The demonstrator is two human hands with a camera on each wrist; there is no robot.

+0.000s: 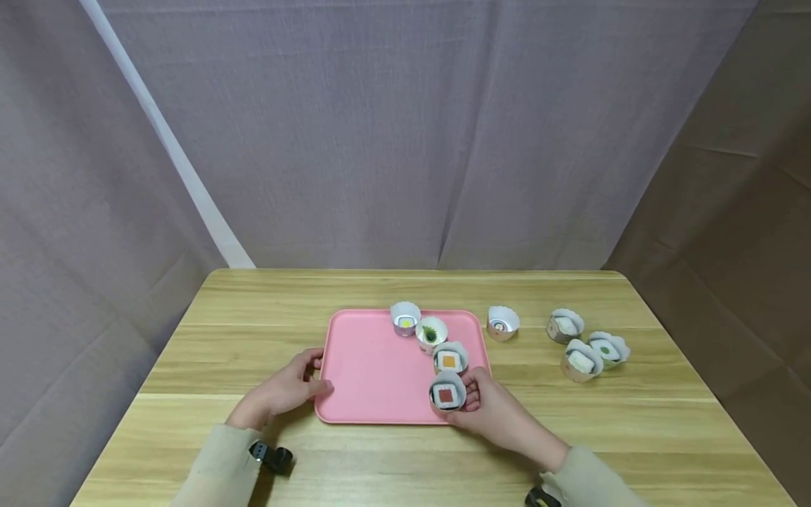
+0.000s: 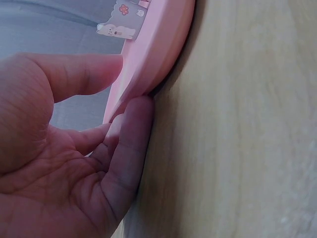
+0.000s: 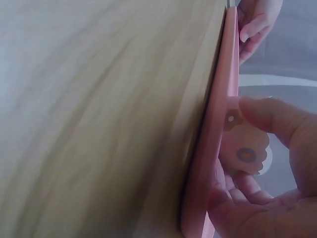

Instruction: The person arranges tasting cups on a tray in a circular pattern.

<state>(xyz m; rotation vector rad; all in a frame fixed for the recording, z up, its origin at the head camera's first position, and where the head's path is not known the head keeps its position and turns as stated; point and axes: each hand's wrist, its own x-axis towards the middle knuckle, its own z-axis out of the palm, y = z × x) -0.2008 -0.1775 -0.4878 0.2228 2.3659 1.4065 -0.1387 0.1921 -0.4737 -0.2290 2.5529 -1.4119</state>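
Observation:
A pink tray (image 1: 380, 366) lies on the wooden table. At its left edge my left hand (image 1: 288, 384) grips the rim, thumb on top; in the left wrist view its fingers (image 2: 131, 134) reach the rim's outer side. My right hand (image 1: 497, 415) holds a paper baking cup (image 1: 447, 391) at the tray's front right corner. Inside that cup sits a sushi roll piece (image 1: 446, 396) with a red square centre. Behind it on the tray stand a cup with an orange-centred piece (image 1: 449, 361), one with a green filling (image 1: 431, 334) and one with a yellow centre (image 1: 405, 319).
Right of the tray, a white-lined paper cup (image 1: 503, 324) stands on the table (image 1: 538, 422). Farther right are three more filled cups, one at the back (image 1: 564, 326), one in front (image 1: 581, 362) and a green-centred one (image 1: 610, 349). Grey curtains (image 1: 355, 141) hang behind the table.

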